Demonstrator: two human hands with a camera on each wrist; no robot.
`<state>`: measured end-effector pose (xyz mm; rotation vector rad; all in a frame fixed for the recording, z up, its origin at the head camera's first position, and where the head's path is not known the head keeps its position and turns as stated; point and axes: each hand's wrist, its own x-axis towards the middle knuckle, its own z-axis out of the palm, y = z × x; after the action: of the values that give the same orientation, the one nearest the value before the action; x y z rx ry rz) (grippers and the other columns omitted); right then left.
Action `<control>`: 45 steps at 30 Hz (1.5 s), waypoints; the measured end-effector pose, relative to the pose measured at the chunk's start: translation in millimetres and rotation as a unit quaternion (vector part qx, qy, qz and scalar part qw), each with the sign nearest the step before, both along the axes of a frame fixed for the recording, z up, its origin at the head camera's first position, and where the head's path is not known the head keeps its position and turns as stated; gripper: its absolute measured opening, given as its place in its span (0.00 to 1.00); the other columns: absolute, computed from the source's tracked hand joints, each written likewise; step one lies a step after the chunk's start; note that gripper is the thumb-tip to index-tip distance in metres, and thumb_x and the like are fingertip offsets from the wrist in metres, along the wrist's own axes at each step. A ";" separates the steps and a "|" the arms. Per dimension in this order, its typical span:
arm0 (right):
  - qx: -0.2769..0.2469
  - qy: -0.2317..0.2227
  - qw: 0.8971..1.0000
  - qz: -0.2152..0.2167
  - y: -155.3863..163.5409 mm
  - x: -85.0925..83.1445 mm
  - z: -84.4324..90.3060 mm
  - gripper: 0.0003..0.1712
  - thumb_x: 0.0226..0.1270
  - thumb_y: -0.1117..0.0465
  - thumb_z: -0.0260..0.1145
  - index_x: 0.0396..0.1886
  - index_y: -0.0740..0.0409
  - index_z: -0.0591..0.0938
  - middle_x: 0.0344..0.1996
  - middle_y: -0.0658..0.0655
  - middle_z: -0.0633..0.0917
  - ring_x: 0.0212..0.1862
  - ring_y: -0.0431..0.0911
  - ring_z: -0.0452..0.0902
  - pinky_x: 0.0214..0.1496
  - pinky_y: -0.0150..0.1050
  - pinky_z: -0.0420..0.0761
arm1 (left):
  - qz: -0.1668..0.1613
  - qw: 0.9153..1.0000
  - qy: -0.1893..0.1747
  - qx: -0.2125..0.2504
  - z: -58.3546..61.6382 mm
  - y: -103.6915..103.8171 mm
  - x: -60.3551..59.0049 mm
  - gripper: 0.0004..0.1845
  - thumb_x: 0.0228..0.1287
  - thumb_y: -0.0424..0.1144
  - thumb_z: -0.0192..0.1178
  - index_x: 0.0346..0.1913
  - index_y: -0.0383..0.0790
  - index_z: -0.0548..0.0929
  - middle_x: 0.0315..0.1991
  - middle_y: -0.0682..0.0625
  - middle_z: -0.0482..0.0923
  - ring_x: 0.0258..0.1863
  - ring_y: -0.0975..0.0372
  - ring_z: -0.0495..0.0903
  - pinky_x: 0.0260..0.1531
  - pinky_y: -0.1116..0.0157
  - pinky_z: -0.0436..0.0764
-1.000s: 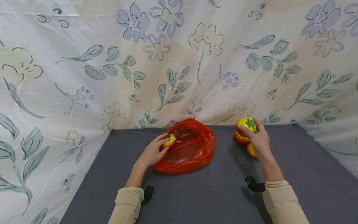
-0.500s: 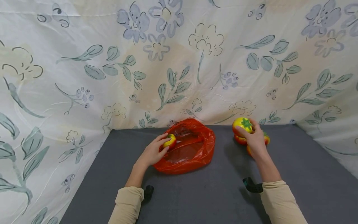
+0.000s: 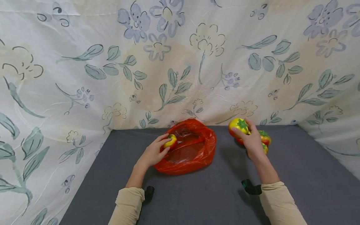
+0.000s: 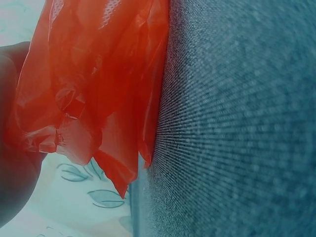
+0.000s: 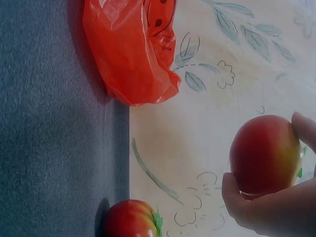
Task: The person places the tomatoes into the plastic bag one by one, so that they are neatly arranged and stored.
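left hand [image 3: 153, 153] pinches a small tomato [image 3: 170, 141] at the red bag [image 3: 188, 147] rim on the grey mat [image 3: 219, 193]. right hand [image 3: 251, 142] grips a lifted tomato [image 3: 237, 126], two tomatoes [image 3: 263, 137] behind it, flowered cloth [image 3: 180, 62] beyond.

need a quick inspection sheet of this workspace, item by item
surface: dark grey felt-like mat, flat.
job's things: red plastic bag lying open at the back of the mat; small tomato at the bag's mouth; large tomato lifted off the mat; two more tomatoes on the mat behind the right hand.
clutter: nothing seen.
hands: left hand grips the small tomato; right hand grips the large tomato.
cables: nothing seen; black wrist mounts only.
surroundings: floral cloth hung behind and on both sides.
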<state>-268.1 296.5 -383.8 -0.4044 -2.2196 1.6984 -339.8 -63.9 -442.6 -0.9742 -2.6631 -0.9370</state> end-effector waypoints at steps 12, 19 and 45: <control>0.010 -0.001 1.000 0.023 -11.5 2.8 1.3 0.50 0.63 0.45 0.66 0.77 0.51 0.49 0.72 0.64 0.52 0.65 0.60 0.52 0.64 0.55 0.62 | 0.001 1.000 -0.004 0.002 -0.4 0.1 -0.1 0.22 0.64 0.35 0.62 0.62 0.39 0.77 0.68 0.46 0.64 0.64 0.51 0.66 0.58 0.49 0.69; 0.024 0.003 0.999 0.034 -16.7 4.1 0.8 0.50 0.63 0.45 0.65 0.76 0.51 0.50 0.70 0.64 0.56 0.63 0.59 0.56 0.61 0.53 0.66 | 0.000 1.000 0.000 0.002 -1.2 -0.3 -0.4 0.22 0.64 0.35 0.62 0.62 0.40 0.77 0.68 0.46 0.64 0.64 0.51 0.66 0.58 0.49 0.69; 0.026 -0.005 0.997 0.070 -27.8 -2.6 -5.5 0.52 0.62 0.45 0.66 0.76 0.53 0.48 0.70 0.64 0.55 0.64 0.59 0.55 0.64 0.54 0.63 | 0.000 1.000 0.004 -0.001 -0.9 1.2 0.1 0.21 0.64 0.35 0.62 0.61 0.40 0.77 0.67 0.45 0.64 0.64 0.51 0.66 0.59 0.49 0.68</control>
<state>-270.7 268.7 -389.3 -0.2510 -2.3431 1.7055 -339.6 -62.7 -443.5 -0.9772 -2.6572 -0.9279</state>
